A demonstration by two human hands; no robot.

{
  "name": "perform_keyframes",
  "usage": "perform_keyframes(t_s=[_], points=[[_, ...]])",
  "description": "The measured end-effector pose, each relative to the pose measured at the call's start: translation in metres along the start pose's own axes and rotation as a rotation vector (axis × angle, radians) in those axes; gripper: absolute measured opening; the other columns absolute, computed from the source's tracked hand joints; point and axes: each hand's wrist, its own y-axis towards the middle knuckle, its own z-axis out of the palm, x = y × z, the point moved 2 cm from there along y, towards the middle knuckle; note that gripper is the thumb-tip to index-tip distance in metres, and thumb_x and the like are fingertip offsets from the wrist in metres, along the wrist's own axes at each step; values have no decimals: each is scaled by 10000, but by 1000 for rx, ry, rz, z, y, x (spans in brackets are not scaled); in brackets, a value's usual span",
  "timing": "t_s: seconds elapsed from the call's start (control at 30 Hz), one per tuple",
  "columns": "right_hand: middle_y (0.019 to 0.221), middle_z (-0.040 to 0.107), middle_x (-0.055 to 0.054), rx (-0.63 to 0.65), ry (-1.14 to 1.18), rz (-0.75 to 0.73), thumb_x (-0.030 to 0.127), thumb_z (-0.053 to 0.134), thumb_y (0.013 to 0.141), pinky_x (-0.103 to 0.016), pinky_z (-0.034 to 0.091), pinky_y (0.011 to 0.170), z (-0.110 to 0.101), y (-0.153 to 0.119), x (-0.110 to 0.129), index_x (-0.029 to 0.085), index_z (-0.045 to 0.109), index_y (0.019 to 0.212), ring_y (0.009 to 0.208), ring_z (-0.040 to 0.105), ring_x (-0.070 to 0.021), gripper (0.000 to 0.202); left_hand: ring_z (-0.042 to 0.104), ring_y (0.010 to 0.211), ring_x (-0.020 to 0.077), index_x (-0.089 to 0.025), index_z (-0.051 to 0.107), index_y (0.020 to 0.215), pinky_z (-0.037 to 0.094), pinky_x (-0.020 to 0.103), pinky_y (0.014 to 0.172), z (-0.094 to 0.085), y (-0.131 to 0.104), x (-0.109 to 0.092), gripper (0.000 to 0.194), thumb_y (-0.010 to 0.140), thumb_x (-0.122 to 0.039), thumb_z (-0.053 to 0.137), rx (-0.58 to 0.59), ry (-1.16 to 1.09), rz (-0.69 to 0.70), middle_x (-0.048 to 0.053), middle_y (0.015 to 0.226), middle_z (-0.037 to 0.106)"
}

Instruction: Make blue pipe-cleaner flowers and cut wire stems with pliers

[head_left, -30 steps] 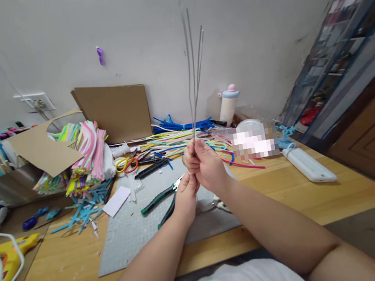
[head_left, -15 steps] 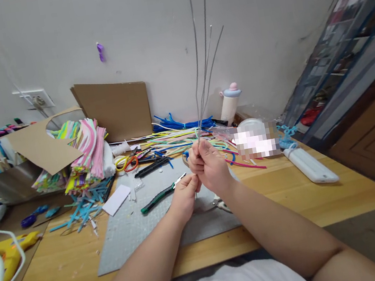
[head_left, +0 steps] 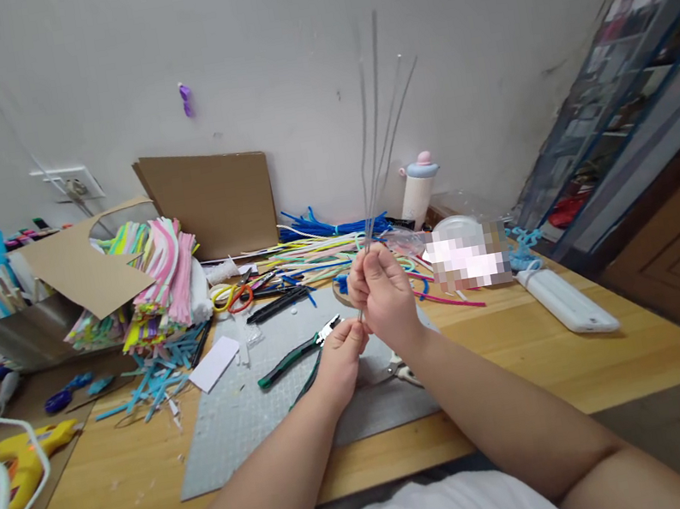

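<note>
Several thin grey wires (head_left: 370,167) rise from my hands and fan out at the top in front of the wall. My right hand (head_left: 384,292) is closed round them, thumb against the curled fingers. Just below and to the left, my left hand (head_left: 345,358) pinches the lower part of the wires. Both hands are held above a grey cutting mat (head_left: 233,433). Green-handled pliers (head_left: 293,362) lie on the mat left of my left hand, partly hidden by it. Scissors with pale handles (head_left: 402,370) lie beneath my right forearm.
Coloured pipe cleaners (head_left: 308,260) lie across the back of the table. Bundled fuzzy strips (head_left: 161,276), a metal container (head_left: 28,337) and a yellow glue gun (head_left: 24,468) are at the left. A bottle (head_left: 419,189) stands behind; a white device (head_left: 568,301) lies right.
The wires' tips have swung slightly right and down. My hands have shifted a little and still hold the wires. The whole view has moved slightly.
</note>
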Motion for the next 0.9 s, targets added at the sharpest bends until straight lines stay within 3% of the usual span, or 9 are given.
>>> perform_keyframes(t_s=[0.23, 0.47, 0.7, 0.8, 0.9], points=[[557, 272, 82, 75, -76, -170, 465, 501, 865, -193, 200, 375, 16, 28, 29, 249, 443, 801, 424, 237, -73, 233, 239, 509, 88, -159, 556, 730, 159, 246, 517, -2, -1, 0, 429, 750, -587, 566, -17, 3, -3, -64, 536, 308], [568, 329, 73, 52, -106, -204, 403, 505, 872, -193, 205, 369, 22, 40, 42, 239, 487, 813, 418, 270, -63, 176, 228, 501, 88, -160, 545, 721, 146, 247, 510, -4, 0, 1, 459, 737, -619, 555, -18, 22, -3, -67, 523, 289], [579, 310, 70, 91, 22, -177, 379, 529, 859, -193, 144, 358, 30, 53, 64, 233, 525, 819, 404, 231, -53, 151, 225, 506, 92, -161, 543, 718, 155, 247, 507, -4, 0, 4, 450, 769, -607, 516, -22, 69, 22, -67, 521, 275], [538, 219, 90, 65, 82, -150, 385, 550, 845, -192, 88, 350, 30, 57, 82, 227, 462, 726, 377, 167, -48, 216, 247, 516, 96, -160, 554, 693, 176, 245, 509, 0, -3, -8, 435, 768, -588, 529, -29, 114, 30, -56, 528, 305], [516, 202, 94, 28, 168, -181, 383, 507, 867, -202, 65, 347, 20, 60, 108, 227, 405, 676, 362, 137, -49, 266, 267, 522, 104, -167, 585, 690, 195, 247, 510, 7, -12, -37, 386, 783, -539, 537, -50, 181, 41, -47, 530, 321]])
